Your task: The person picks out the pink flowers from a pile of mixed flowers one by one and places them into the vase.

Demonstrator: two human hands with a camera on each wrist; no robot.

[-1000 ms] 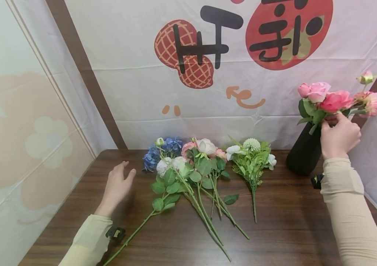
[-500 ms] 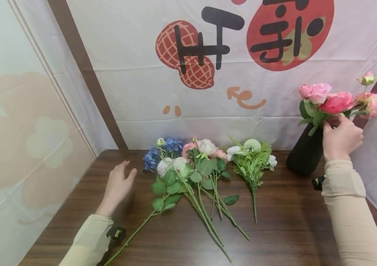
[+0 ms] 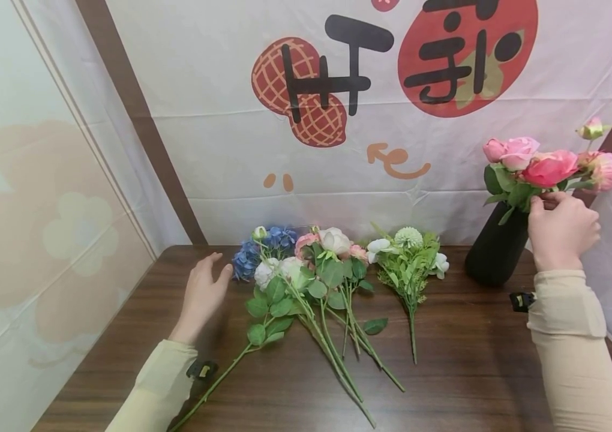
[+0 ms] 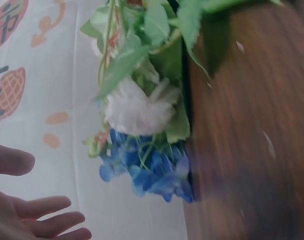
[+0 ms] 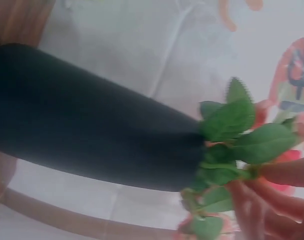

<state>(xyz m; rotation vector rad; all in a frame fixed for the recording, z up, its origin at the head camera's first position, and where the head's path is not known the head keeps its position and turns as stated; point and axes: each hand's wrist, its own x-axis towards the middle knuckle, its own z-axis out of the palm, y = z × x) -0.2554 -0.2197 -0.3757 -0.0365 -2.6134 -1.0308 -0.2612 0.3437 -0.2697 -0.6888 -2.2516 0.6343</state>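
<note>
At the right of the head view, a black vase point(image 3: 495, 252) holds several pink flowers point(image 3: 551, 169) with green leaves. My right hand point(image 3: 562, 231) is at the vase's mouth. In the right wrist view, thumb and fingers pinch a green flower stem point(image 5: 249, 173) just above the rim. On the left, my left hand point(image 3: 203, 300) is held with fingers loosely extended and nothing in them. The blue hydrangea point(image 3: 246, 260) is nearest to it, and the left wrist view shows a white flower point(image 4: 139, 107) beside those blue petals.
White and pink flowers point(image 3: 335, 241) with long stems lie across the middle of the wooden table point(image 3: 457, 384). A green bunch with white blooms point(image 3: 408, 264) lies between them and the vase. One loose-looking leaf point(image 3: 375, 326) rests near the stems. A printed cloth point(image 3: 219, 150) hangs behind.
My left hand has shifted right, closer to the blue hydrangea. My right hand has moved slightly right and down at the flowers. The vase and the flowers on the table have stayed put.
</note>
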